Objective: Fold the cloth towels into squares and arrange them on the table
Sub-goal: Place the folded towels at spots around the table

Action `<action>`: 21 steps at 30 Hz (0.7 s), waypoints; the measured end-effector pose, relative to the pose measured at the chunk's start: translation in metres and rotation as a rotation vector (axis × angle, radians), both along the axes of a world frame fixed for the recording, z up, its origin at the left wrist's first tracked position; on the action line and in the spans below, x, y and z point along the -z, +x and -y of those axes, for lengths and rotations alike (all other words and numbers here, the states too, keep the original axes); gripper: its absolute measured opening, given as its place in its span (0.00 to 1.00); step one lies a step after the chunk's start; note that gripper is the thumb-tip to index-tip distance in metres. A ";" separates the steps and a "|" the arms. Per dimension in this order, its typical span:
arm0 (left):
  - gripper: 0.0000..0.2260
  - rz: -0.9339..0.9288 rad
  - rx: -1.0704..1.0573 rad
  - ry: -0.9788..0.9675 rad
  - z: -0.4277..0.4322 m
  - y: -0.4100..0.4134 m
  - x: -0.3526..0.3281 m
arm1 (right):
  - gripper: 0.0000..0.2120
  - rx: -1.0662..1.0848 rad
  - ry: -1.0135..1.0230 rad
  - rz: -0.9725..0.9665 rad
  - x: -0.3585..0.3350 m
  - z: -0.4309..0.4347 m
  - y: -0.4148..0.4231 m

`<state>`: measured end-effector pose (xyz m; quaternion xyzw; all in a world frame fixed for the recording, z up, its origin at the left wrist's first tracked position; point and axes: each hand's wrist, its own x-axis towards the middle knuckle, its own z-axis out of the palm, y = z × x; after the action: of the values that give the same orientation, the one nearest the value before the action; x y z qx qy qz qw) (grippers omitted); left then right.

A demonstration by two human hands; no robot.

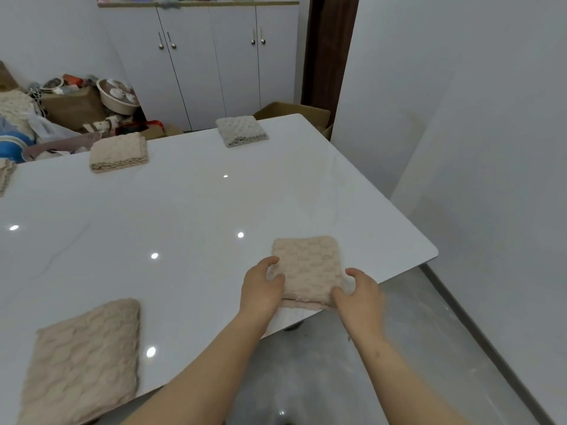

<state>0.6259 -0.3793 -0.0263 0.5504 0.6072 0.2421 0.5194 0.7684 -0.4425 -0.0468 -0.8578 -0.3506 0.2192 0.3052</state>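
Head view looks down on a white table (190,210) where both hands meet at a folded towel (310,265). It is a beige square close to the near right corner, and its near edge reaches the table's edge. The left hand (260,289) grasps its left side, thumb on top and fingers curled at the border. The right hand (360,297) clasps the near right corner the same way. The towel seems to rest on the surface, though its near edge may be slightly raised.

A second towel (82,360) lies flat at the near left, well apart from the hands. Across the table, a third towel (119,152) and a fourth towel (241,131) sit along the far edge. A fifth towel (4,176) is cut off by the left border. Behind stand a white cabinet (214,56), a cardboard box (294,113) and, left of them, a pile of clutter with a bowl (118,96).
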 end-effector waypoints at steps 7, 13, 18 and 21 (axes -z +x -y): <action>0.27 -0.149 0.094 -0.008 0.001 0.001 0.019 | 0.19 -0.041 0.089 -0.308 0.011 -0.005 0.013; 0.34 -0.138 0.038 -0.030 0.015 0.014 0.030 | 0.17 -0.055 0.149 -0.280 0.004 -0.021 0.023; 0.35 -0.179 -0.084 -0.029 0.005 0.017 0.031 | 0.16 -0.043 0.159 -0.291 0.002 -0.027 0.030; 0.32 0.020 -0.237 -0.158 -0.003 0.022 0.028 | 0.17 0.004 0.152 -0.341 0.009 -0.022 0.034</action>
<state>0.6483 -0.3758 -0.0543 0.4296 0.6799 0.2586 0.5351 0.8026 -0.4207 -0.0553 -0.7834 -0.3078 0.3338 0.4244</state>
